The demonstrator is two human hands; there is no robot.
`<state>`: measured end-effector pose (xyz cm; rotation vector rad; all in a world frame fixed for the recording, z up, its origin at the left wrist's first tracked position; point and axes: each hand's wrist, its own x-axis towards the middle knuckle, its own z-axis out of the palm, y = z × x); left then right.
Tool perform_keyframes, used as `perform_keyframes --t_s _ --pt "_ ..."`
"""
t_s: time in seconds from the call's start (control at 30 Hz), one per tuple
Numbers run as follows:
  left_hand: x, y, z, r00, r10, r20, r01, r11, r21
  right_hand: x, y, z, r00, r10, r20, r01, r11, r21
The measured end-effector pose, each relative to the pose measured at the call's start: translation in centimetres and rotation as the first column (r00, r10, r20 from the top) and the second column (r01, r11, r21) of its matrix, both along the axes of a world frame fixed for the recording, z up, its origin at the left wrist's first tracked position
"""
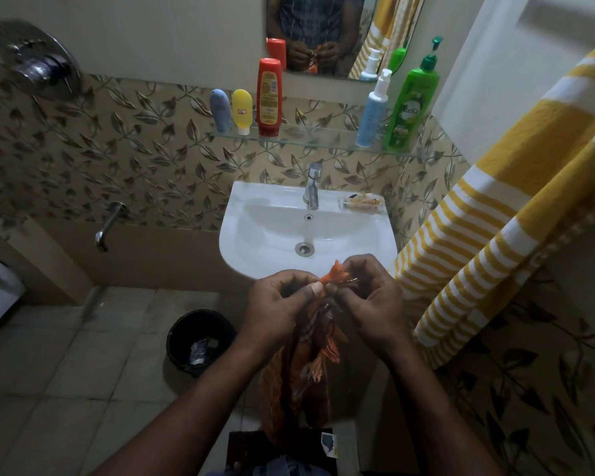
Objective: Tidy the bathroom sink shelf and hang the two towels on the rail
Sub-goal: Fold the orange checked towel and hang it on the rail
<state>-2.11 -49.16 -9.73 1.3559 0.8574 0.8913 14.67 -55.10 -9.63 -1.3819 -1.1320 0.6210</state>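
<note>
Both hands hold an orange fringed towel in front of the white sink. My left hand and my right hand pinch its top edge close together, and the cloth hangs down between my forearms. A yellow-and-white striped towel hangs at the right. On the glass shelf above the sink stand a blue-grey tube, a yellow tube, a red bottle, a blue spray bottle and a green pump bottle.
A clear soap packet lies on the sink rim right of the tap. A black bin with scraps stands on the tiled floor at the left. A wall spout and shower control are further left. The mirror hangs above.
</note>
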Motion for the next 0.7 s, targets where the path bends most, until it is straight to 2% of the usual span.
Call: perform_keyframes --t_s 0.27,0.4,0.53,0.7 --pt "-0.2 0.1 0.0 0.997 0.045 -0.061 -0.041 0.997 0.064 0.0 -0.4 1.5 0.994 0.044 0.104 -0.04 0.998 -0.047" --pt "-0.5 0.2 0.1 0.998 0.035 -0.054 -0.032 0.997 0.068 -0.1 -0.2 1.7 0.979 -0.02 0.201 0.028 0.999 -0.038" --pt "-0.9 0.5 0.0 0.997 0.038 -0.065 -0.032 0.996 0.081 -0.3 0.1 1.8 0.977 -0.033 0.211 0.054 0.994 -0.096" --pt "-1.1 0.7 -0.2 0.998 0.021 -0.061 -0.018 0.999 0.049 -1.0 0.3 1.6 0.961 -0.08 0.266 0.104 0.992 -0.077"
